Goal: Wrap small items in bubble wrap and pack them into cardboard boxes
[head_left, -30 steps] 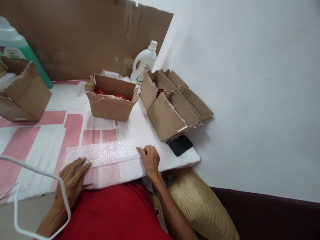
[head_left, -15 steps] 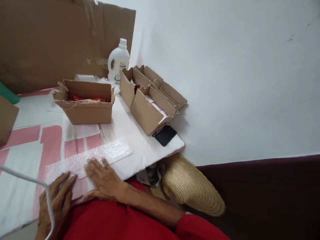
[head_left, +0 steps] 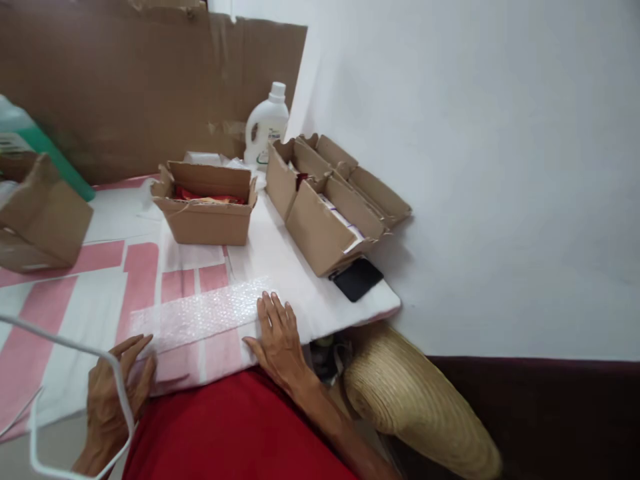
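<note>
A strip of clear bubble wrap [head_left: 200, 313] lies flat on the pink-and-white cloth [head_left: 145, 267] near the table's front edge. My right hand [head_left: 277, 333] rests flat at the strip's right end, fingers stretched out and open. My left hand [head_left: 113, 390] lies at the strip's left end with fingers spread on the cloth; a white wire frame partly crosses it. Neither hand holds anything.
An open carton [head_left: 205, 203] with red contents stands behind the strip. A longer open carton [head_left: 325, 210] sits to its right, a black phone [head_left: 357, 279] by its near end. A white jug [head_left: 265, 127], another carton [head_left: 43, 217] at left, and a straw hat [head_left: 415, 400] below the table.
My right hand slid left along the bubble wrap, then back to its right end, fingers now flat. The left hand stayed at the left end. The camera swung right and back.
</note>
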`<action>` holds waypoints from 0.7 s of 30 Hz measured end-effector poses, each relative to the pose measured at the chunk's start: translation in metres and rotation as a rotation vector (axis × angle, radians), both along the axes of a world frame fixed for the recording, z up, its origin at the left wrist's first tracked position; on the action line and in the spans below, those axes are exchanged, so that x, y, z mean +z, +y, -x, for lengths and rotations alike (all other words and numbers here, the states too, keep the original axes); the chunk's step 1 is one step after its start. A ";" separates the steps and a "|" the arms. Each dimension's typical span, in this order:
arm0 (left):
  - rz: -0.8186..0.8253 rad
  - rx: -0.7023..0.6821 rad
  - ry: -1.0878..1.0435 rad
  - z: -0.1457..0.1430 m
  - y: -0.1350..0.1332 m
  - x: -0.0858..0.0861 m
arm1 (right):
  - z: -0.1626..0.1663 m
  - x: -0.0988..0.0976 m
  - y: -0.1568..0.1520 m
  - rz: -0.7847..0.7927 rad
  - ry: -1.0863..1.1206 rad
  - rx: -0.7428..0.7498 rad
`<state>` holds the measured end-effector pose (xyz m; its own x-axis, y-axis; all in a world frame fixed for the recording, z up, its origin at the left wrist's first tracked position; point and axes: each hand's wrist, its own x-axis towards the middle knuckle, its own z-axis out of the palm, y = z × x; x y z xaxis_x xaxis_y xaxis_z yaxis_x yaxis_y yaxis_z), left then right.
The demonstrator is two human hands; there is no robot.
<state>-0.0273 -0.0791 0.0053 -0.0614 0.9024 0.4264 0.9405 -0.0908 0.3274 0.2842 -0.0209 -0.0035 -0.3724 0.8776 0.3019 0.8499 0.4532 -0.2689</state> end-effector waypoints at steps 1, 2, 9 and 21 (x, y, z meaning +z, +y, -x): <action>0.062 0.106 -0.006 0.002 -0.003 0.006 | 0.006 0.004 -0.001 -0.033 0.043 0.056; 0.146 0.214 -0.010 0.004 -0.005 0.012 | 0.013 0.008 -0.001 -0.056 0.089 0.133; 0.641 0.564 -0.106 -0.006 0.002 0.040 | 0.066 0.005 0.006 0.023 0.074 0.452; 0.483 0.395 -0.914 -0.012 0.012 0.042 | 0.068 -0.003 0.010 0.061 0.061 0.431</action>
<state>-0.0158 -0.0673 0.0474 -0.4940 0.8092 -0.3180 0.2613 0.4870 0.8334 0.2160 -0.0107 -0.0066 -0.6917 0.6626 0.2873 0.5680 0.7448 -0.3502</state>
